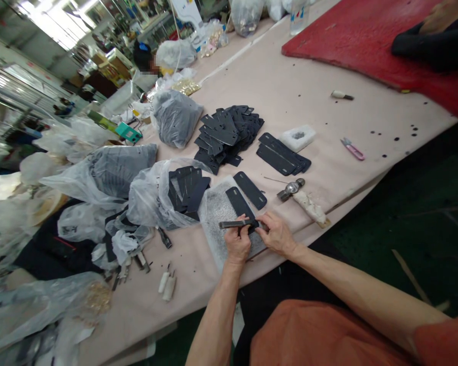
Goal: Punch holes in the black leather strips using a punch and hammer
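Note:
My left hand (pixel 238 246) is closed around a steel punch (pixel 234 223), which lies roughly level across a black strip (pixel 239 203). That strip rests on a white, heavily marked board (pixel 217 223). My right hand (pixel 278 235) pinches the near end of the strip, close to the punch's right end; the fingertips partly hide that spot. A second black strip (pixel 251 189) lies just beyond, at the board's edge. To the right is a hammer (pixel 292 189) with a white-wrapped handle.
Black pieces form a heap (pixel 229 132) and a small stack (pixel 282 155) farther back. An open plastic bag (pixel 148 190) of black pieces stands left. Pink-handled snips (pixel 353 149) and a white-handled tool (pixel 342 95) lie right. Another person's arm (pixel 435 48) rests on a red board (pixel 347 43).

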Tool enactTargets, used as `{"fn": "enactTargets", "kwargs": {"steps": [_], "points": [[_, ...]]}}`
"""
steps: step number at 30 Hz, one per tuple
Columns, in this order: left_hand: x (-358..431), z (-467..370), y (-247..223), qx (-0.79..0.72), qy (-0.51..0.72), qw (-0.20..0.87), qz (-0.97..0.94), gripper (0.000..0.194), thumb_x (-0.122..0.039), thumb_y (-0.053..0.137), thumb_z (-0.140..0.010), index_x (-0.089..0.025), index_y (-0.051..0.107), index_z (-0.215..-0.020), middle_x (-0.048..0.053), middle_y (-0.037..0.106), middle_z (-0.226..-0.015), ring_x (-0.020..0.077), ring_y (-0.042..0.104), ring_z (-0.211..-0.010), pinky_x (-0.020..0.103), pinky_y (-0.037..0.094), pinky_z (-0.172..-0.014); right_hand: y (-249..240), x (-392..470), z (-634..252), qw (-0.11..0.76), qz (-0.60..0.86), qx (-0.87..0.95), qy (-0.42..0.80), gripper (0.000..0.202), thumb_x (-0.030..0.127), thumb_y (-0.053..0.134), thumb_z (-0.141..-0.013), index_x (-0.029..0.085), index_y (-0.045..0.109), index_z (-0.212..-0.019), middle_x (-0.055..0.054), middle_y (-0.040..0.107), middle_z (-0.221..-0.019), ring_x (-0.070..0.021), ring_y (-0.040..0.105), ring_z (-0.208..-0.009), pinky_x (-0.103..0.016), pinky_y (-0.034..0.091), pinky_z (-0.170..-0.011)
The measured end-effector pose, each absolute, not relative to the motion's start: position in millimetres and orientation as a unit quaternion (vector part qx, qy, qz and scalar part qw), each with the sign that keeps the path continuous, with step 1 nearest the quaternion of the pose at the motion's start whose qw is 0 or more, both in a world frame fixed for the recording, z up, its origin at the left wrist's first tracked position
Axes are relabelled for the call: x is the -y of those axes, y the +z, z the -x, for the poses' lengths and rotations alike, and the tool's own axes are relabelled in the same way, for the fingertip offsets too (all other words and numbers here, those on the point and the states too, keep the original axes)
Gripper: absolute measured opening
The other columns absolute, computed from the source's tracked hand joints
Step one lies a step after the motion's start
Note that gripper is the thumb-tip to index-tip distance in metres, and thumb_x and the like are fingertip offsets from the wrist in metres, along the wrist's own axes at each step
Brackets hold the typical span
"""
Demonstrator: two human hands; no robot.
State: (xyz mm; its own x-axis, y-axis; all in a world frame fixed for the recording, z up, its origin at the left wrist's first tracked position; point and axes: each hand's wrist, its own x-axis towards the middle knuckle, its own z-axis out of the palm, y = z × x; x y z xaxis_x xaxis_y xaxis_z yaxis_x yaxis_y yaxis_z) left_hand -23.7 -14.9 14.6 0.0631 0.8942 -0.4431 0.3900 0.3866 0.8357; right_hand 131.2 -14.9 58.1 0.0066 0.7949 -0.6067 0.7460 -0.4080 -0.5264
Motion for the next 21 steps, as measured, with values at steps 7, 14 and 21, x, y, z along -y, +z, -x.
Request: {"fn": "enactTargets", "kwargs": {"steps": [7,14,21], "points": [[14.8,18.0,12.5,-0.633,0.224,0.458,-0.582,0.022,-0.019,0.049,-0.090,-0.013,0.068,-0.099,0.008,0.069,-0.102,0.0159,0.067,-0.096,0.029,0.054,-0.089,58.7,15.0,-130.1,0.023,0.710,0.539,0.452,0.025,0.021,0.058,-0.080,0.016,0.063,-0.105,-0.007,0.056,-0.095,-0.0187,0.053,-0.090,-0.030,0.043,-0.081],[15.1,11.3,12.5,-0.633,0.226,0.417,-0.612,0.022,-0.015,0.048,-0.088,-0.013,0.065,-0.101,0.007,0.069,-0.101,0.0163,0.066,-0.096,0.027,0.053,-0.086,86.2,-12.3,-147.0,-0.046,0.692,0.581,0.427,0.029,0.022,0.057,-0.083,0.015,0.061,-0.111,-0.009,0.055,-0.103,-0.0192,0.053,-0.091,-0.031,0.043,-0.083],[18.6,9.3,11.8,-0.635,0.228,0.431,-0.599,0.020,-0.014,0.050,-0.086,-0.014,0.064,-0.100,0.007,0.069,-0.098,0.0174,0.065,-0.092,0.028,0.051,-0.084,116.4,-34.7,-237.3,-0.275,0.712,0.602,0.233,0.053,0.042,0.062,-0.079,0.009,0.054,-0.120,-0.018,0.053,-0.109,-0.0317,0.050,-0.100,-0.043,0.041,-0.085]]}}
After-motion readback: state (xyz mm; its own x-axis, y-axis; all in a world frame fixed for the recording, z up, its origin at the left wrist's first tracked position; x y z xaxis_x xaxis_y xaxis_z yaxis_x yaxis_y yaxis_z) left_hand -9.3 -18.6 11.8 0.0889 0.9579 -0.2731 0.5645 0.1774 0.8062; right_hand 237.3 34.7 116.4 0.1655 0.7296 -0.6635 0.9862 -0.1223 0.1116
